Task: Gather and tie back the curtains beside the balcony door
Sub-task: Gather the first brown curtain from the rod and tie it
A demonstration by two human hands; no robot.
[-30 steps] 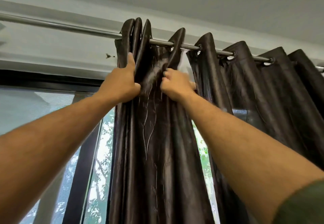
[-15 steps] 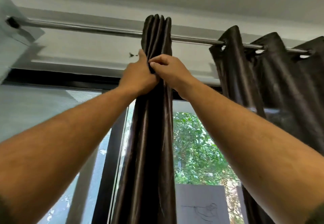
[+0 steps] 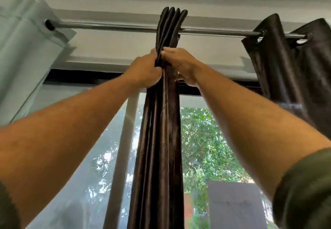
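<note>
Since one second ago the folds of the dark curtain (image 3: 159,139) were pushed together: then they were spread along the rod (image 3: 111,27) with gaps between them, now they stand as one tight bundle near the middle of the rod, four folded tops side by side. Both hands came closer too, and they now nearly touch each other. The left hand (image 3: 145,72) is closed around the left side of the bundle just under the rod, and the right hand (image 3: 179,63) presses and pinches it from the right side, fingers bent on the cloth. A wide piece of window is now open between this bundle and the second dark curtain (image 3: 290,63), which hangs loose at the right end of the rod. A pale curtain (image 3: 26,49) hangs at the left end.

I judge that the gathering of this panel is almost done at the top. The tying is not yet done, and no tie-back is visible
</note>
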